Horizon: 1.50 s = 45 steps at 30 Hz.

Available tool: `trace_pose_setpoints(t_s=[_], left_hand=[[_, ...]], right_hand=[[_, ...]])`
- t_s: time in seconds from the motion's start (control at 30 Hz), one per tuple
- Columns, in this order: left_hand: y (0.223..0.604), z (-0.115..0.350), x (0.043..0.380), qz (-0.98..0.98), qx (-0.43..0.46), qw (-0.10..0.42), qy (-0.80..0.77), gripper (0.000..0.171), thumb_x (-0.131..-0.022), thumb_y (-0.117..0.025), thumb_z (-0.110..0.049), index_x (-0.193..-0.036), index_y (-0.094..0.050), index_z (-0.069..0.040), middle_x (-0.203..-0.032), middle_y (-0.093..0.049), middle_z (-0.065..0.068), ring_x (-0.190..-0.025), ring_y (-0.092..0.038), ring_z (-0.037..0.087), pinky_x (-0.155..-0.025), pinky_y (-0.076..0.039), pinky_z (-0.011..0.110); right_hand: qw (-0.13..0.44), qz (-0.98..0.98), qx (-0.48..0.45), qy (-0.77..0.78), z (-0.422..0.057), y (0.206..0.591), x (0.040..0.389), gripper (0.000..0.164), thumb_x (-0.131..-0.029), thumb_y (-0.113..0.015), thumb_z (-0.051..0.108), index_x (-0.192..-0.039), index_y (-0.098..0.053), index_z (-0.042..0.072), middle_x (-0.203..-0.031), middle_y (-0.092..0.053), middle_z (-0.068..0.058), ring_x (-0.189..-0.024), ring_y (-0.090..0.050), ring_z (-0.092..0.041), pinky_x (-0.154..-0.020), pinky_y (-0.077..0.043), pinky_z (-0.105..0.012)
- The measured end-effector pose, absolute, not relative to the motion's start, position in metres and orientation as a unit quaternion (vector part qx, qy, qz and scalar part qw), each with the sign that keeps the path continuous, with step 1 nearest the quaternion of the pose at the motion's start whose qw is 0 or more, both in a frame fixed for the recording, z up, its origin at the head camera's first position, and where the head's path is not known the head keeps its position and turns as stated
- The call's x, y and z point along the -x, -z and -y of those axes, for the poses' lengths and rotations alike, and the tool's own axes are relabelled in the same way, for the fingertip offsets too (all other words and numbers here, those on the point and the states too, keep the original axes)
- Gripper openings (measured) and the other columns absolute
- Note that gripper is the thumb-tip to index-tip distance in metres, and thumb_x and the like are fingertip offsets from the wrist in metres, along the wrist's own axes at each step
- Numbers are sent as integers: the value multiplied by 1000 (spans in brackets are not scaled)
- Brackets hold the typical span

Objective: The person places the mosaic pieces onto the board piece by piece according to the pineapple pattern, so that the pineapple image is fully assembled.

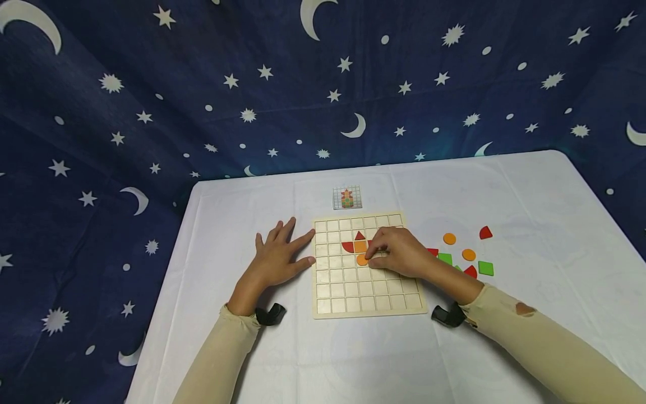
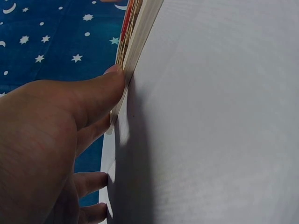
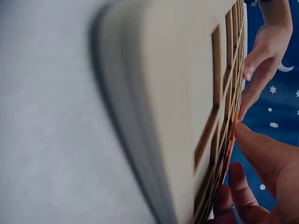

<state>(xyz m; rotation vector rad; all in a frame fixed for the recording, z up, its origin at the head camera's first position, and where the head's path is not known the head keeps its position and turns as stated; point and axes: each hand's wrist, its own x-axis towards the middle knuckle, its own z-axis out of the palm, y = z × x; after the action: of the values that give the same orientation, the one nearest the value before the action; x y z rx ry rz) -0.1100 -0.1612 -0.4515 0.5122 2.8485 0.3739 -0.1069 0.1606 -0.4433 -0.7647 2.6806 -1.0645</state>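
A wooden grid board (image 1: 338,306) lies on the table. My right hand (image 1: 401,252) is over its middle, thumb and curled fingers pinching an orange circle (image 1: 361,260) at its right edge, low at the grid. Above that circle are an orange square (image 1: 360,247), a red triangle (image 1: 359,236) and a red quarter circle (image 1: 347,247). Another red piece is mostly hidden by my right fingers. My left hand (image 1: 275,261) has its fingers spread, with thumb and index fingertip against the board's left edge; the left wrist view shows the thumb (image 2: 100,95) there.
A small pattern card (image 1: 347,205) lies beyond the board. Right of the board are loose orange circles (image 1: 468,255), green squares (image 1: 486,268) and red quarter circles (image 1: 485,232), some partly behind my right forearm. A starry dark blue cloth (image 1: 282,140) hangs behind the white table (image 1: 242,202).
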Motion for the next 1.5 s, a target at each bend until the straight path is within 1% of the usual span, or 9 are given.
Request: trace_pose_setpoints(t_s=[0.17, 0.3, 0.5, 0.73, 0.83, 0.93, 1.13, 1.23, 1.5], left_hand=[[451, 161, 110, -970, -172, 113, -127, 69, -96, -55, -66, -157, -37, -41, -172, -16, 12, -158, -14, 43, -112, -8, 82], [451, 161, 110, -971, -172, 111, -126, 68, -96, -55, -66, -157, -38, -41, -172, -16, 12, -158, -14, 43, -112, -9, 83], [450, 161, 110, -970, -174, 109, -126, 69, -96, -56, -66, -157, -38, -40, -172, -16, 13, -157, -15, 43, -112, -9, 83], [451, 162, 110, -971, -172, 111, -121, 69, -95, -55, -67, -157, -37, -41, -172, -16, 12, -157, -15, 43, -112, -10, 83], [451, 162, 110, -971, -171, 112, -124, 70, -95, -55, -66, -157, -37, -40, -172, -16, 12, -158, -15, 43, -112, -9, 82], [451, 162, 110, -971, -169, 113, -125, 70, -95, -55, -66, -157, -38, -40, -172, -16, 12, -158, -15, 43, -112, -8, 82], [452, 161, 110, -971, -167, 113, -125, 70, -95, -55, -67, -157, -37, -40, -172, -16, 12, -158, -14, 43, -113, -8, 82], [452, 161, 110, -971, -169, 112, -128, 70, -95, -55, -67, -157, -38, -40, -172, -16, 12, -158, -14, 43, -112, -8, 82], [450, 160, 110, -970, -173, 110, -128, 70, -95, -55, -67, -157, -38, -40, -172, -17, 13, -157, -15, 43, -112, -9, 83]], right_hand=[[80, -902, 236, 353, -176, 439, 106, 13, -81, -87, 16, -87, -81, 25, -90, -68, 12, -88, -60, -11, -81, -45, -33], [74, -905, 218, 358, -197, 431, 107, 12, -82, -86, 15, -90, -81, 22, -92, -69, 10, -86, -58, -14, -75, -44, -31], [52, -928, 176, 324, -234, 424, 109, 13, -83, -86, 17, -94, -82, 20, -94, -70, 7, -84, -57, -14, -74, -45, -29], [73, -946, 171, 266, -263, 428, 106, 17, -82, -87, 23, -98, -82, 19, -89, -71, 8, -76, -52, -12, -68, -42, -27], [87, -951, 162, 250, -268, 429, 104, 23, -81, -88, 32, -98, -81, 18, -81, -66, 9, -75, -51, -11, -67, -38, -27], [99, -954, 144, 245, -270, 431, 102, 27, -78, -90, 34, -96, -81, 17, -75, -61, 8, -73, -50, -13, -64, -37, -27], [102, -952, 147, 248, -267, 431, 102, 19, -78, -90, 26, -92, -80, 20, -79, -65, 8, -75, -51, -14, -65, -39, -27], [97, -950, 154, 253, -265, 431, 101, 18, -77, -91, 23, -91, -79, 20, -81, -66, 8, -76, -52, -14, -66, -41, -27], [112, -941, 142, 284, -260, 432, 96, 16, -80, -88, 18, -89, -76, 23, -70, -59, 7, -71, -53, -15, -61, -41, -25]])
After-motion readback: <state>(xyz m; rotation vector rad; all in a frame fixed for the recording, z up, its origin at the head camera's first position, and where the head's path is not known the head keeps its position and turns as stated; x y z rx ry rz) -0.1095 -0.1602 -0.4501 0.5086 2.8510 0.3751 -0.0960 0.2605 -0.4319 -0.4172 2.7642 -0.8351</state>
